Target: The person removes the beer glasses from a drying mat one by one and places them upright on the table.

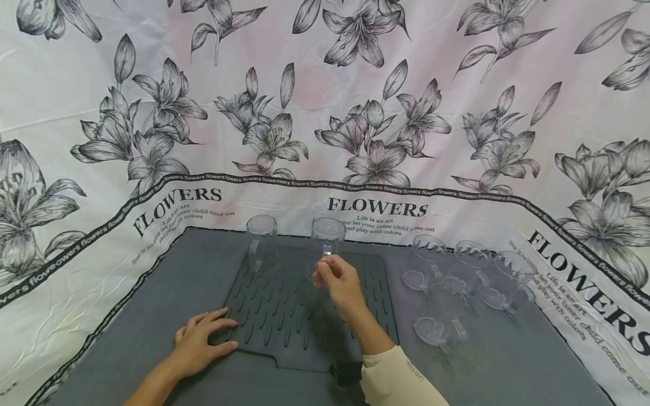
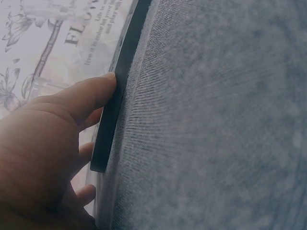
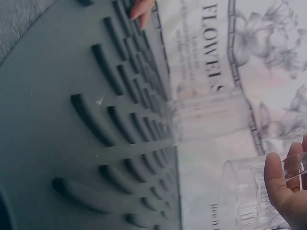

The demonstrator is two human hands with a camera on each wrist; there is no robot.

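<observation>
My right hand (image 1: 339, 282) pinches the handle of a clear glass mug (image 1: 328, 230), which it holds over the back part of a dark drying mat (image 1: 304, 349) with raised ridges. In the right wrist view this mug (image 3: 242, 191) is off the mat, with the thumb and fingers at its handle. A second clear mug (image 1: 262, 225) stands on the mat's back left corner. My left hand (image 1: 203, 342) lies at the mat's front left corner, fingers spread. The left wrist view has its thumb (image 2: 93, 93) touching the mat's edge.
Several more clear glass mugs (image 1: 429, 246) sit grouped on the grey tabletop (image 1: 152, 304), right of the mat. A flower-printed cloth (image 1: 284, 194) rises behind and beside the table. Near the right sleeve (image 1: 396, 375) is a small black object (image 1: 345, 373).
</observation>
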